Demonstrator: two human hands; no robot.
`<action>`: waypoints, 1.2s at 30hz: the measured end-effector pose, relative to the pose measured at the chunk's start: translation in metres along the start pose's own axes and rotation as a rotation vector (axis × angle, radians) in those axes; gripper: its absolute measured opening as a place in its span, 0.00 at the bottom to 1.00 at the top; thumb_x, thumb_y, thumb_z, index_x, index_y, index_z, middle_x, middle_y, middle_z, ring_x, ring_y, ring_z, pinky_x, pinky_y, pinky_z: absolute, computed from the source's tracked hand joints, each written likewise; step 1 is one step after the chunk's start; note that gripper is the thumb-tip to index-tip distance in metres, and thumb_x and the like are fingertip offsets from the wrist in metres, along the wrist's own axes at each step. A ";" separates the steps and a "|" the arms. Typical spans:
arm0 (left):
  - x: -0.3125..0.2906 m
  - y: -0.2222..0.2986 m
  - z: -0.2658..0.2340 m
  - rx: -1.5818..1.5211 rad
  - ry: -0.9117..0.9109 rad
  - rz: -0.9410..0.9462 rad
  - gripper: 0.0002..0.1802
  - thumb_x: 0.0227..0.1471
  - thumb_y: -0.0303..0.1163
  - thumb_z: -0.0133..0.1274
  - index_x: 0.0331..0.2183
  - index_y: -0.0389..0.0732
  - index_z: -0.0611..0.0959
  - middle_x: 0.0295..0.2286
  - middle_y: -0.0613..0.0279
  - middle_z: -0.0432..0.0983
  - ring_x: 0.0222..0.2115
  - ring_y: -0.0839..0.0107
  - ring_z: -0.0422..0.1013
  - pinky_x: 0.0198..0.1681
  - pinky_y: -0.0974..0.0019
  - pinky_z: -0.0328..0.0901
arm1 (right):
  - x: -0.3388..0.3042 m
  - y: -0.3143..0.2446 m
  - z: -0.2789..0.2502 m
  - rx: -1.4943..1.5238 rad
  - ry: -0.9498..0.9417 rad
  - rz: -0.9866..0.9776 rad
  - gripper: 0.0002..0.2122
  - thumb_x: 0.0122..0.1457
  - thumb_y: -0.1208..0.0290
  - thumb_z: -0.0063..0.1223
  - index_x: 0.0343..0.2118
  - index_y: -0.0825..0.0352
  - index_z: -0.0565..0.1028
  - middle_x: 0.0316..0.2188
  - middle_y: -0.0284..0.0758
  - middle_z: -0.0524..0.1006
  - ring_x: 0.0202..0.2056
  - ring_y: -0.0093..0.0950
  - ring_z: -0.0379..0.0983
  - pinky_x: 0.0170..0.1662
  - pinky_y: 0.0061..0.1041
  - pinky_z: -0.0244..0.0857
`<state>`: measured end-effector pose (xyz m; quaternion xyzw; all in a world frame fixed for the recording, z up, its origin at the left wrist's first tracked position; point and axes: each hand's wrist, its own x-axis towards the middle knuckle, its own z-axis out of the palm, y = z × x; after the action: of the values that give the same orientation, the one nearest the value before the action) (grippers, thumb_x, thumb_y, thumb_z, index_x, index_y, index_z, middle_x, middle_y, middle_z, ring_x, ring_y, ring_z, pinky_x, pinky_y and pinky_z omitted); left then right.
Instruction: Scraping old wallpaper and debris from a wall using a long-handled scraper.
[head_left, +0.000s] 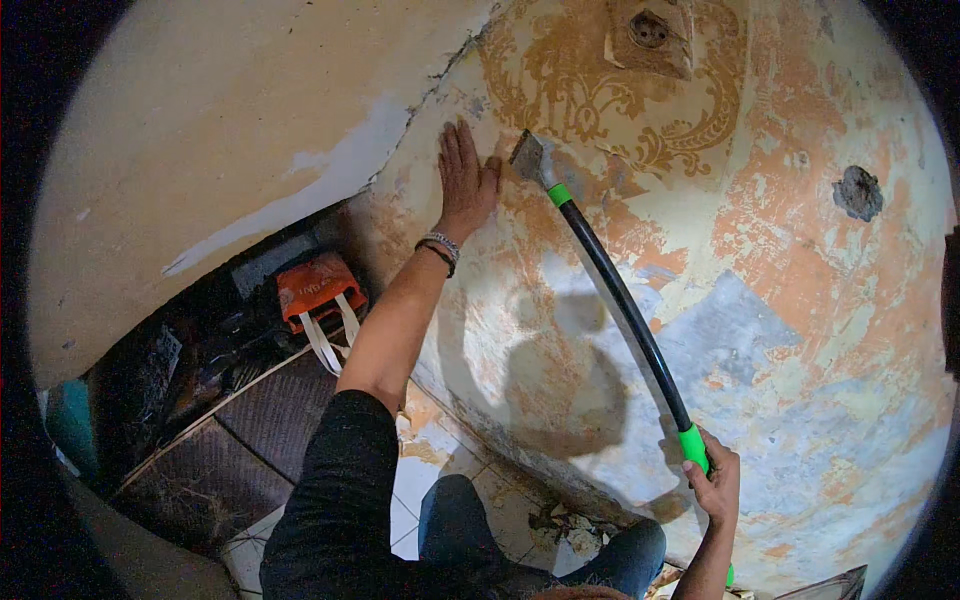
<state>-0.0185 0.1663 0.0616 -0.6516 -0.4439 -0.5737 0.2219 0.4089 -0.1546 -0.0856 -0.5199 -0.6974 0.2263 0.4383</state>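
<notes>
My left hand (468, 180) lies flat against the wall with its fingers stretched out, bracelets at the wrist. My right hand (716, 480) is wrapped round the green lower grip of a long-handled scraper (622, 292). Its black handle runs up and to the left, and its metal blade touches or nearly touches the wall just right of my left hand. The wall (770, 330) carries patchy orange, cream and grey remains. Some patterned wallpaper (570, 85) still clings near the top.
A socket (649, 30) sits in the wall at the top, and a rough hole (858, 194) lies to the right. At left, an orange bag (318, 290) with white handles rests in a dark recess beside brown tiles (275, 415). Debris (575, 535) lies on the floor below.
</notes>
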 end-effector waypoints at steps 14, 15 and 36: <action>-0.213 0.075 -0.047 -0.908 -0.480 -0.530 0.39 0.61 0.53 0.34 0.62 0.34 0.49 0.64 0.53 0.40 0.65 0.61 0.35 0.66 0.61 0.32 | -0.061 -0.034 0.103 0.327 -0.182 0.245 0.25 0.59 0.73 0.46 0.60 0.69 0.59 0.25 0.30 0.71 0.22 0.22 0.67 0.27 0.22 0.63; -0.245 0.091 -0.054 -1.092 -0.493 -0.579 0.40 0.60 0.54 0.35 0.63 0.37 0.49 0.64 0.55 0.42 0.64 0.61 0.39 0.65 0.60 0.37 | -0.056 -0.032 0.113 0.241 -0.173 0.085 0.26 0.59 0.73 0.45 0.61 0.69 0.57 0.25 0.31 0.70 0.23 0.23 0.67 0.28 0.22 0.63; -0.207 0.154 -0.090 -0.840 -0.067 -0.648 0.34 0.61 0.36 0.42 0.64 0.42 0.49 0.30 0.69 0.66 0.28 0.81 0.62 0.31 0.76 0.62 | 0.055 -0.102 0.172 0.413 -0.393 0.070 0.29 0.62 0.71 0.45 0.65 0.60 0.51 0.41 0.33 0.70 0.32 0.22 0.67 0.34 0.20 0.63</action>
<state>0.0710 -0.0508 -0.0776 -0.5318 -0.3614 -0.7200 -0.2610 0.2048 -0.1160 -0.0744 -0.3894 -0.6900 0.4748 0.3832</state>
